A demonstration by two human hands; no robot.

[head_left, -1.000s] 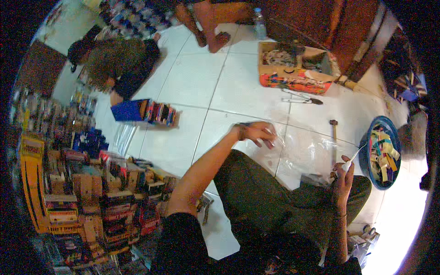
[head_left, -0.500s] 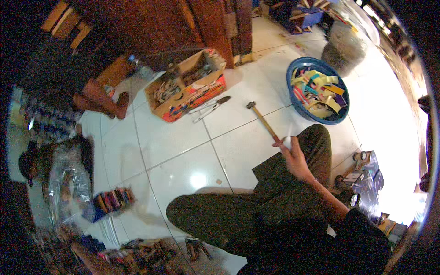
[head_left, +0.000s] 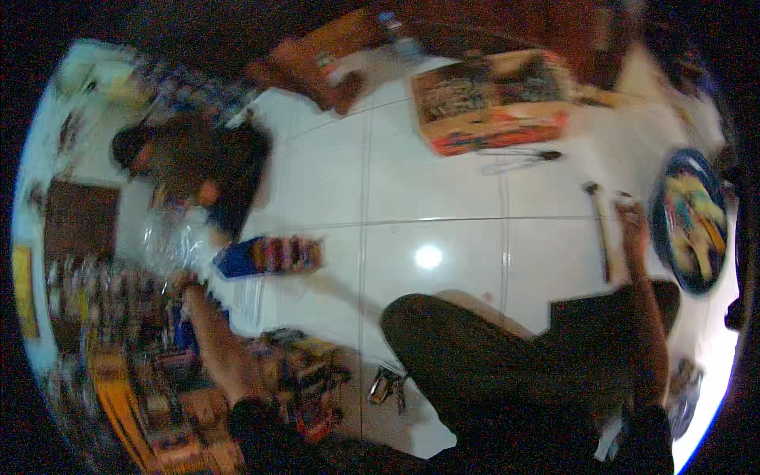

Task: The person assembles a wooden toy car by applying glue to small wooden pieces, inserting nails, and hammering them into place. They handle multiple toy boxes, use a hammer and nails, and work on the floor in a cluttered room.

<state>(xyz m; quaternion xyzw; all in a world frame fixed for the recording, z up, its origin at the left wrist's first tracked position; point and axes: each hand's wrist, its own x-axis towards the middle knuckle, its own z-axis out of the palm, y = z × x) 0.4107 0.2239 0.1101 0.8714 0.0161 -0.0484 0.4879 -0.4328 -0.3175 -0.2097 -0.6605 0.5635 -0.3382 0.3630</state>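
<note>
The left hand (head_left: pixel 186 282) is out at the clear plastic bag (head_left: pixel 169 239), near a co-worker (head_left: pixel 212 162); I can't tell whether it grips. The right hand (head_left: pixel 631 223), between the hammer (head_left: pixel 603 240) and blue basin (head_left: pixel 660 237), is too blurred to read. I'd handle such flimsy plastic slowly.

A clear plastic sheet or bag (head_left: pixel 174 236), crumpled and catching the light in white glints, hangs loosely at the left hand (head_left: pixel 187 283); motion blur makes it hard to say whether the fingers grip it. Beside the right hand (head_left: pixel 631 226), a hammer (head_left: pixel 605 245) lies flat on white floor tiles (head_left: pixel 443 190), dark head pointing away from the person, slim wooden handle toward the knee. On that hand's other side stands a round blue basin (head_left: pixel 659 229), filled with loose yellow, cream and coloured pieces (head_left: pixel 695 218).
</note>
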